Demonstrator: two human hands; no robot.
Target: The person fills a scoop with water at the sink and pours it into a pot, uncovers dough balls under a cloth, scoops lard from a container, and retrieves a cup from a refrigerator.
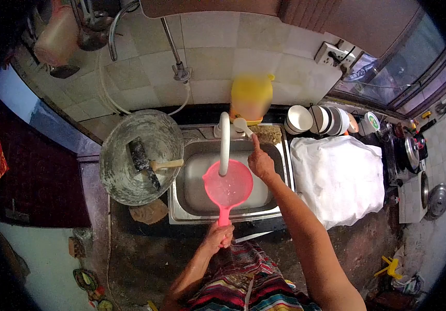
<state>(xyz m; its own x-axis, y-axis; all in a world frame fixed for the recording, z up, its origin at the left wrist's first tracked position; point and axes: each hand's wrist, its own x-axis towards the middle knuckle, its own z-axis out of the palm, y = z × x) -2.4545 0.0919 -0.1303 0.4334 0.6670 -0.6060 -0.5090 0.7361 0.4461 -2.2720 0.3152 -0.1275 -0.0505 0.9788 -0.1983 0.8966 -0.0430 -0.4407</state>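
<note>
My left hand (218, 236) is wrapped round the handle of a pink ladle (229, 189), whose bowl is over the steel sink (192, 215), under the end of the curved white faucet (225, 140). Some liquid seems to be in the bowl. My right hand (260, 159) is at the sink's back right, its index finger stretched out to touch the faucet's pale lever (242, 126); its other fingers are curled and hold nothing that shows.
Left of the sink leans a large metal basin (114, 179) with a wooden-handled brush (166, 164) in it. A yellow container (251, 98) stands behind the faucet. To the right are a white cloth (337, 179) and a row of bowls (299, 119).
</note>
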